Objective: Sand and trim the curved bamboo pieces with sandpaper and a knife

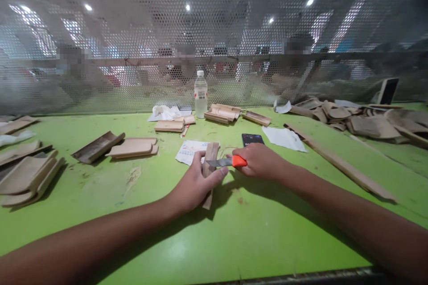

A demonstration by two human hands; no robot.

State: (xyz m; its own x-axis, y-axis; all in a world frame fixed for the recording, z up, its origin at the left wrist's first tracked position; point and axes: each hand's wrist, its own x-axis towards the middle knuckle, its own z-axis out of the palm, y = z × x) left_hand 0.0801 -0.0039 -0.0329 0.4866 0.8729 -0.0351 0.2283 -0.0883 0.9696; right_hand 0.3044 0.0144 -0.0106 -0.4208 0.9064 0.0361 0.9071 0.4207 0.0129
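Note:
My left hand [192, 187] is closed round a narrow piece of wood or bamboo [211, 153], held upright over the green table. In my right hand [261, 160] is a knife [222, 162] with an orange handle; its blade lies across the piece, just above my left thumb. Whether the edge bites into the wood I cannot tell. Behind the piece lies a sheet of printed abrasive paper [189, 152]. A phone [251, 139] with a lit screen sits just beyond my right hand, which partly covers it.
Curved bamboo pieces lie at left [133, 148] and at the back [222, 113]. A larger heap [374, 120] fills the far right, near a long strip [341, 162]. A water bottle [200, 95] stands before the perforated screen [150, 44]. White paper [284, 139] lies right of the phone.

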